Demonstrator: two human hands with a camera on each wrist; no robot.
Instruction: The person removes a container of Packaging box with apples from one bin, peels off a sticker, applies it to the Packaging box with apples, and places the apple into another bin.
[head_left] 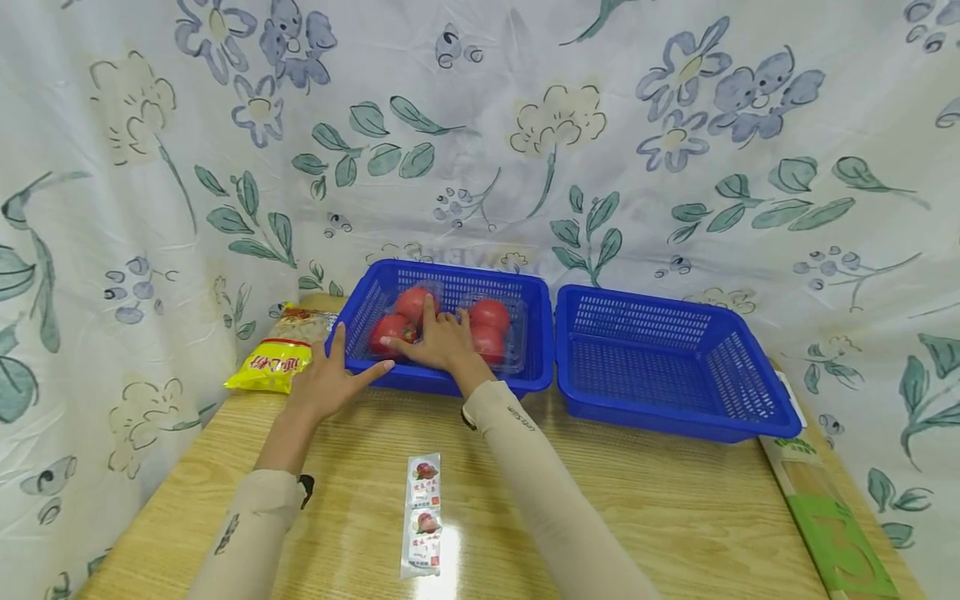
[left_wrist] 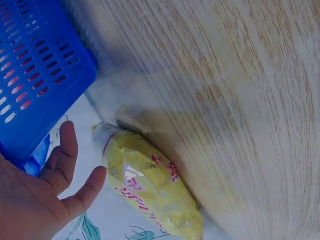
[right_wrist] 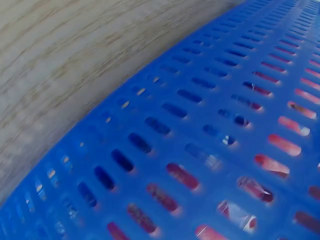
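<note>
Two clear plastic packs of red tomatoes lie side by side in the left blue basket (head_left: 536,367). Over the left tomato pack (head_left: 392,333), my right hand (head_left: 444,343) spreads its fingers, the thumb by the front tomato and the index finger by the back one. Part of this pack is hidden under the hand. The right tomato pack (head_left: 490,329) is beside my fingers. My left hand (head_left: 324,379) is at the basket's front left corner, thumb and fingers apart. In the right wrist view only the perforated basket wall (right_wrist: 165,140) shows, with red behind its slots.
A second blue basket (head_left: 637,367) stands to the right. Left of the baskets lies a yellow food bag (head_left: 281,354). Two joined sachets (head_left: 423,517) lie on the wooden table (head_left: 360,500) in front. A long green package (head_left: 832,525) lies at the right edge. Floral cloth (head_left: 480,125) hangs behind.
</note>
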